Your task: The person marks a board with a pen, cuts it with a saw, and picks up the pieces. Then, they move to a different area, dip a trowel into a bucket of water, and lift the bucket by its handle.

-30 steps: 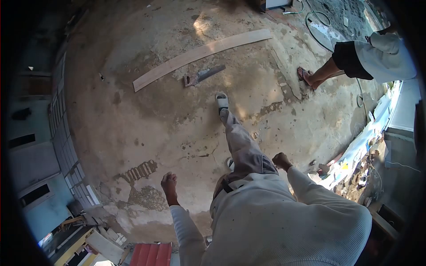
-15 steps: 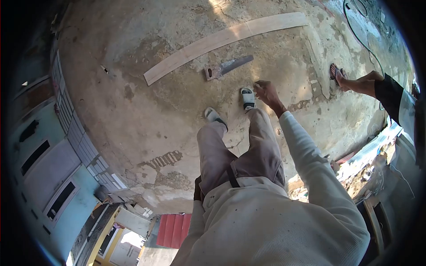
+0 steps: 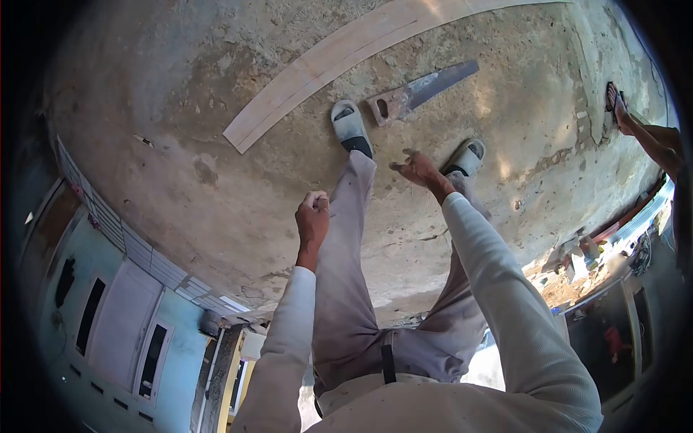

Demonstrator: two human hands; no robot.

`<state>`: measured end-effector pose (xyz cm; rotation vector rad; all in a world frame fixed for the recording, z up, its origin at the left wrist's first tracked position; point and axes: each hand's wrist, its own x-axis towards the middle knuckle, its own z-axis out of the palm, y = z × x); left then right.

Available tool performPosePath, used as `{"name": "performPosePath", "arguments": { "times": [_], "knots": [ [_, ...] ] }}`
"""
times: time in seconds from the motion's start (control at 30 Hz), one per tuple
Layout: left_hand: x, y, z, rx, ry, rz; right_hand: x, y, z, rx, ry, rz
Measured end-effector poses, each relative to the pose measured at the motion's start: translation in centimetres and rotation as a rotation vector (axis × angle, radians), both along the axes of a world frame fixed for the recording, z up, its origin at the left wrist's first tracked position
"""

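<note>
Saw (image 3: 415, 92) lies on the floor just beyond, seemingly untouched by, right hand (image 3: 417, 169)

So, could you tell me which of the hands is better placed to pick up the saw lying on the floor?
Probably the right hand: it is stretched forward with fingers spread, just short of the saw handle. The left hand is a closed fist, farther back.

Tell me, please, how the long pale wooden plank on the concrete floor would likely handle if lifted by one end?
The long pale wooden plank looks thin and very long, so it would probably flex and sag. Lying flat, it shouldn't roll.
</note>
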<state>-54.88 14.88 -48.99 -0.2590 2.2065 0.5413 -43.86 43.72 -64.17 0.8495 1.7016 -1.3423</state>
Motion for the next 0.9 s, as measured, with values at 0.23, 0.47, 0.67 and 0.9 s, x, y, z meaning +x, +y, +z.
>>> {"name": "performPosePath", "arguments": {
  "times": [0.23, 0.47, 0.67, 0.9],
  "knots": [
    [-3.9, 1.3, -1.7, -0.144, -0.372, -0.023, -9.0, -7.4, -19.8, 0.394, 0.255, 0.031],
    [-3.3, 1.0, -2.8, -0.098, -0.342, 0.078, -12.7, -7.6, -22.3, 0.557, -0.044, -0.094],
    [-0.5, 2.1, -2.7, -0.075, -0.275, 0.033, -6.8, -6.0, -14.7, 0.533, 0.135, -0.146],
    [1.5, 4.7, -3.5, -0.015, -0.276, 0.050, 1.2, 5.4, 2.9, 0.520, 0.153, -0.732]
  ]
}}
